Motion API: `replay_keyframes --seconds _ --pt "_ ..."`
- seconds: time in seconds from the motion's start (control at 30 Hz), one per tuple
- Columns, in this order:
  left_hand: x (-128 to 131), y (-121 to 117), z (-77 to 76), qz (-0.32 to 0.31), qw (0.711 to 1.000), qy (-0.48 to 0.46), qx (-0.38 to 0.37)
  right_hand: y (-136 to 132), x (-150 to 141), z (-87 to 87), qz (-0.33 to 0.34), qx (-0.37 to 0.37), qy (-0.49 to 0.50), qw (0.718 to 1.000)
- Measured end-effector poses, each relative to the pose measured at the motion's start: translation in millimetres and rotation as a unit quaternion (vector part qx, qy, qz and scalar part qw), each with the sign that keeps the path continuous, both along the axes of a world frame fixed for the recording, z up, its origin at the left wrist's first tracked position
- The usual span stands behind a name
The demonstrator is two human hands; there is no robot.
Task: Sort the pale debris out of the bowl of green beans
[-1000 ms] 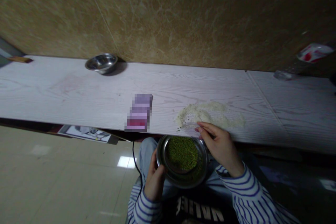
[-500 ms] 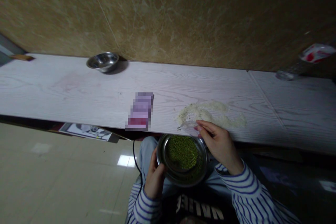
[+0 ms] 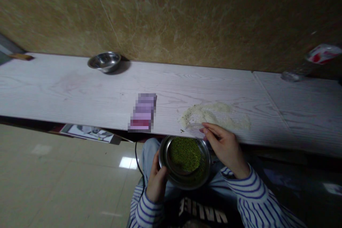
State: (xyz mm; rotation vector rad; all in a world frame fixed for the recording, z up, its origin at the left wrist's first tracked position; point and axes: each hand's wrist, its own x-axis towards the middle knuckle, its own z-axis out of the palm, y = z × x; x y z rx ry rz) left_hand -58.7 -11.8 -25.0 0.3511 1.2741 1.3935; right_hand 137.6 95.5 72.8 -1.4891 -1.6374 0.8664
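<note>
My left hand point(image 3: 157, 180) grips the left rim of a steel bowl point(image 3: 188, 182) on my lap, just below the table edge. Green beans point(image 3: 185, 154), like mung beans, lie in it. Above the bowl's right side, my right hand point(image 3: 226, 146) pinches a clear plastic piece point(image 3: 194, 128), its exact kind hard to make out. That piece lies at the table's front edge, beside spread white grains point(image 3: 216, 114) that look like rice. A few green beans are mixed among the grains at their left end.
The pale wooden table point(image 3: 80, 89) runs along a marbled wall. A second steel bowl point(image 3: 104, 62) stands at the back left. A blurred-out purple rectangle point(image 3: 144, 110) lies left of the grains. A clear bottle point(image 3: 310, 62) is at the far right. A black cable point(image 3: 136, 160) hangs down.
My right hand and the clear plastic piece have shifted slightly to the right. My left hand still holds the bowl in nearly the same place.
</note>
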Motion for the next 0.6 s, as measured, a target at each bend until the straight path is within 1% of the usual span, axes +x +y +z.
replay_keyframes --seconds 0.13,0.27,0.37,0.53,0.6 --pt "0.6 0.4 6.7 0.006 1.000 -0.010 -0.004 0.1 -5.1 -1.3 0.009 0.007 -0.012 1.000" --pt "-2.3 -1.5 8.3 0.006 0.999 -0.036 -0.014 1.1 -15.4 -1.2 0.026 0.020 -0.026 0.999" --pt "-6.1 -3.1 9.2 0.017 0.999 -0.028 -0.011 3.1 -19.5 0.2 0.045 0.028 -0.035 0.998" --pt "-11.0 -4.1 13.4 0.023 0.999 -0.026 0.004 6.3 -21.0 2.6 0.047 0.027 -0.031 0.998" --pt "-11.6 -4.0 15.5 0.025 1.000 -0.019 -0.002 6.0 -22.2 3.5 0.065 0.028 -0.030 0.997"
